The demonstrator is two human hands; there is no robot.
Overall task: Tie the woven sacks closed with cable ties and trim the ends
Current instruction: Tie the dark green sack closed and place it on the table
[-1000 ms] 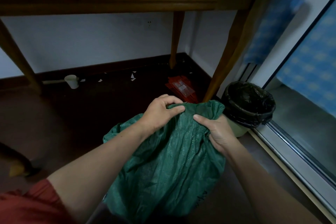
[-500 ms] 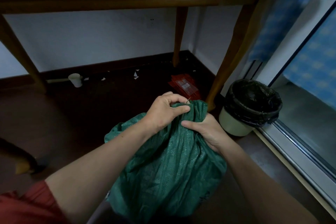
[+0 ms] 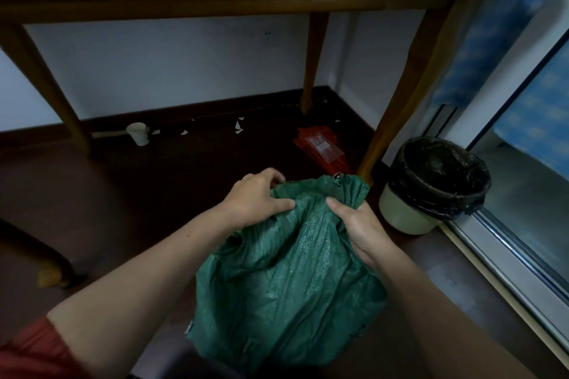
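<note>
Both of your hands are gripping the top of the green woven sack, which is standing on the dark floor right under them. Your left hand is curling its fingers over the gathered mouth, the fingertips disappearing behind the fabric. Your right hand is pinching a bunch of folds just beside it, thumb on top, the other fingers hidden under the cloth. A small pale loop is sticking out at the rim beyond your right thumb; it is too small to identify. Past your right hand a lined bin is sitting near the table leg. The sack's base is lost in the dark at the frame's lower edge.
</note>
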